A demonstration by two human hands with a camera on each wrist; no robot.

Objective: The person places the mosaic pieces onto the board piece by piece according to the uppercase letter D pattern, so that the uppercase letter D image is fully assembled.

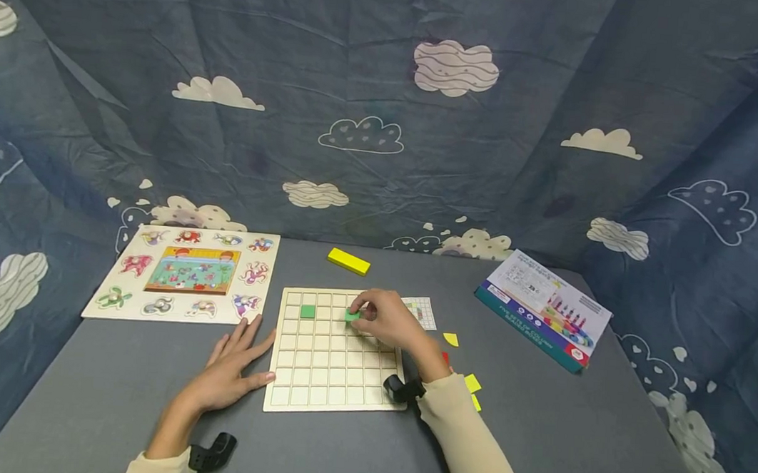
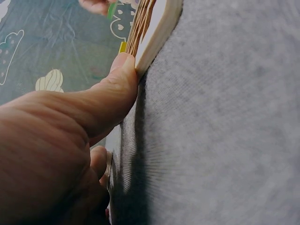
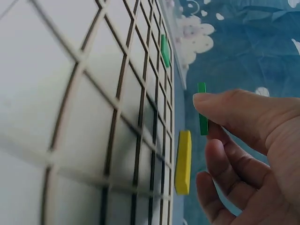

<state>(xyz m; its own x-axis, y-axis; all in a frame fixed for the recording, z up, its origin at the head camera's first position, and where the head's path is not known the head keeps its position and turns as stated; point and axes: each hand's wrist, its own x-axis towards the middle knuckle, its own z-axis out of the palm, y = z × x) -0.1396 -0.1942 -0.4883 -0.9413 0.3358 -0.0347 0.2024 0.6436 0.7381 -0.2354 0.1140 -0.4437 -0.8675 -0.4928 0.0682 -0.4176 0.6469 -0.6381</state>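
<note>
A wooden grid board with square cells lies on the grey table. One green square tile sits in a cell near its far left corner. Above the far right part of the board, my right hand pinches a second green tile between thumb and fingers, held apart from the grid in the right wrist view. My left hand lies with fingers spread at the board's left edge. Its thumb touches the board's side in the left wrist view.
A sea-animal puzzle board lies at the left. Behind the grid is a yellow block. A printed grid card, yellow pieces and a red piece are right of the board. A boxed game lies farther right.
</note>
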